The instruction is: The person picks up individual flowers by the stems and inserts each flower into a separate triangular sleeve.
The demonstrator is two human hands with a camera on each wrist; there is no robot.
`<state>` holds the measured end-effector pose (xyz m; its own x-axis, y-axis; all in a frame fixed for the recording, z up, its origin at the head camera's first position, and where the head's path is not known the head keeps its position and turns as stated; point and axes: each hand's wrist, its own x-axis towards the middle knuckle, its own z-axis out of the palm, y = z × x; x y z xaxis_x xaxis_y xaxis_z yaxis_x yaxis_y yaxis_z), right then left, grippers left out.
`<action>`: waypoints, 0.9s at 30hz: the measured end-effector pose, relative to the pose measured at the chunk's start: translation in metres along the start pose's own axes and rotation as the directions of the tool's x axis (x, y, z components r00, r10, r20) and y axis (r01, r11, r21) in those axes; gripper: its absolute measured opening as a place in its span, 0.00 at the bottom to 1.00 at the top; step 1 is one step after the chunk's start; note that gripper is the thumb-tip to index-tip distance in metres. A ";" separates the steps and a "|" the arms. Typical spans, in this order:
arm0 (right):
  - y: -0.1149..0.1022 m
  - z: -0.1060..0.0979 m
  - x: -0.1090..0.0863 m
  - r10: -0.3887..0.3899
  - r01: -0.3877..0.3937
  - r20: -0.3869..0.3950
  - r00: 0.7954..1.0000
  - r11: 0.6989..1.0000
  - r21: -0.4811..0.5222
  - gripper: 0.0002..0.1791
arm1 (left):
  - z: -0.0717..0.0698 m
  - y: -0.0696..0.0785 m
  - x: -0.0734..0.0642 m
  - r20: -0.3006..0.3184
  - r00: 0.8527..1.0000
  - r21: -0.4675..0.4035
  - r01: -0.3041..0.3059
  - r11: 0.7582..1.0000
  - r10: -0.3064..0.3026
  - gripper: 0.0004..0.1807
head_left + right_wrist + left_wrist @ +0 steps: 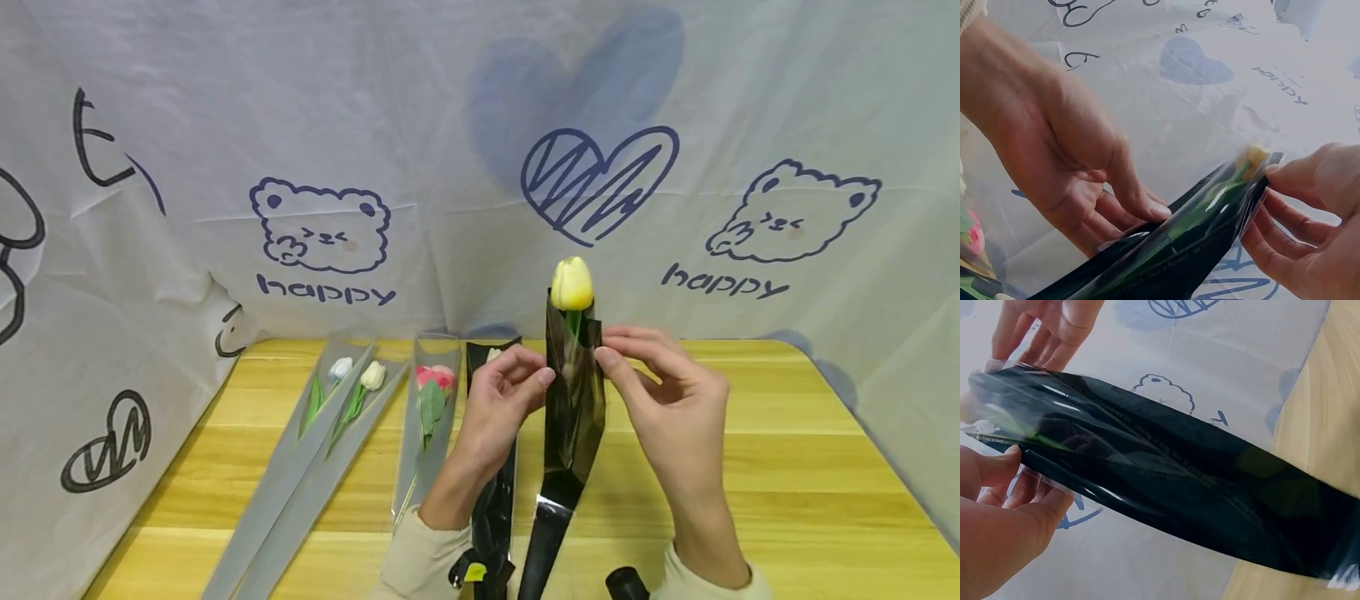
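A yellow tulip [573,284] stands upright in a narrow, black see-through flower sleeve [573,433], its bloom above the sleeve's top edge. My left hand [504,398] pinches the sleeve's left edge between thumb and fingers. Across from it, the right hand [671,400] pinches the right edge close to the top opening. The left wrist view has the left hand [1007,509] with its thumb on the film and fingers behind. In the right wrist view the right hand [1310,219] grips the sleeve's corner beside the bloom [1252,159], and printed lettering runs along the film.
Left on the wooden table [750,475] lie a pale blue tulip [341,368] and a white tulip [372,376] in grey sleeves. A pink flower [435,379] in a clear sleeve lies nearer the middle. Behind the left hand is another black sleeve [491,500]. A printed white cloth [450,167] hangs behind.
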<state>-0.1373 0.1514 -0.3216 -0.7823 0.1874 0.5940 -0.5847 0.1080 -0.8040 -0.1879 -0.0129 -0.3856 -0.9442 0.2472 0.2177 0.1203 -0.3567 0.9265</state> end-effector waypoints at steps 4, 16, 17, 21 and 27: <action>0.000 0.002 -0.001 0.013 -0.013 0.019 1.000 1.000 -0.010 0.07 | -0.001 -0.001 0.001 -0.014 1.000 -0.020 0.000 1.000 0.000 0.07; -0.005 -0.005 -0.002 0.038 -0.025 -0.092 0.995 0.990 0.141 0.08 | -0.007 -0.002 0.003 -0.041 0.999 -0.157 -0.005 0.988 -0.002 0.10; -0.005 -0.005 -0.002 0.043 -0.030 -0.095 0.995 0.991 0.133 0.08 | -0.007 -0.002 0.004 -0.037 0.999 -0.162 -0.004 0.987 -0.003 0.09; -0.004 -0.005 -0.001 0.039 -0.031 -0.074 0.996 0.993 0.114 0.08 | -0.008 -0.002 0.003 -0.026 1.000 -0.146 0.000 0.989 -0.003 0.01; -0.004 -0.005 -0.001 0.063 -0.063 -0.005 0.998 0.998 0.021 0.08 | -0.008 -0.001 0.003 -0.036 0.999 -0.129 0.002 0.992 -0.007 0.04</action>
<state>-0.1330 0.1554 -0.3196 -0.8164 0.1987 0.5422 -0.5388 0.0756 -0.8390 -0.1928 -0.0189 -0.3883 -0.9555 0.2170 0.1998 0.0772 -0.4697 0.8794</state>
